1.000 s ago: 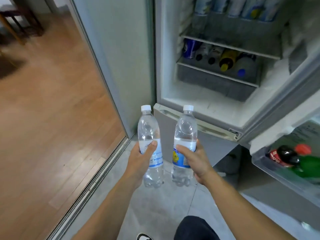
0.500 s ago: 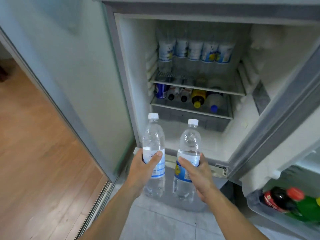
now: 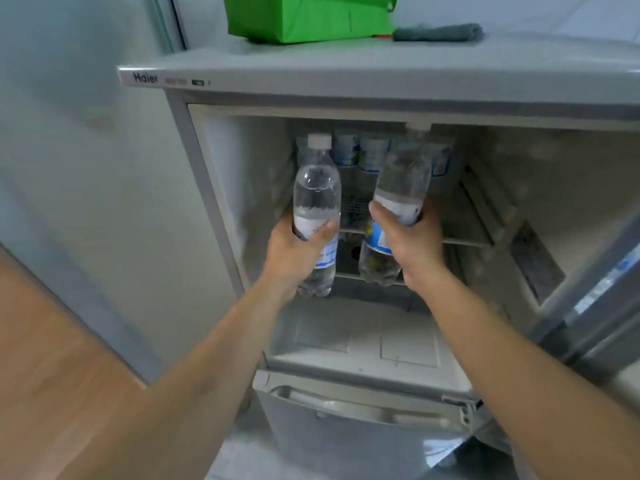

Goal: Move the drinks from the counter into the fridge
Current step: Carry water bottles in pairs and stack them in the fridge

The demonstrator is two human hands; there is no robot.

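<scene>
Two clear water bottles with white caps and blue labels are held up inside the open fridge (image 3: pixel 221 188). My left hand (image 3: pixel 294 251) grips the left bottle (image 3: pixel 317 195) round its label, at the left of the upper shelf. My right hand (image 3: pixel 412 244) grips the right bottle (image 3: pixel 401 181), which tilts slightly and reaches close to the compartment's ceiling. Both bottles hang in front of the wire shelf (image 3: pixel 467 216), which carries a row of several similar bottles (image 3: pixel 367 154) at the back.
A green bag (image 3: pixel 308 15) and a grey cloth (image 3: pixel 440 32) lie on the fridge top. The open fridge door (image 3: pixel 595 299) stands at the right. The lower compartment door (image 3: pixel 363 420) is below, and wooden floor (image 3: pixel 52 358) lies at the left.
Both hands have lifted the bottles from in front of the fridge's lower edge up and forward into the upper compartment. The view has tilted upward, showing the fridge top.
</scene>
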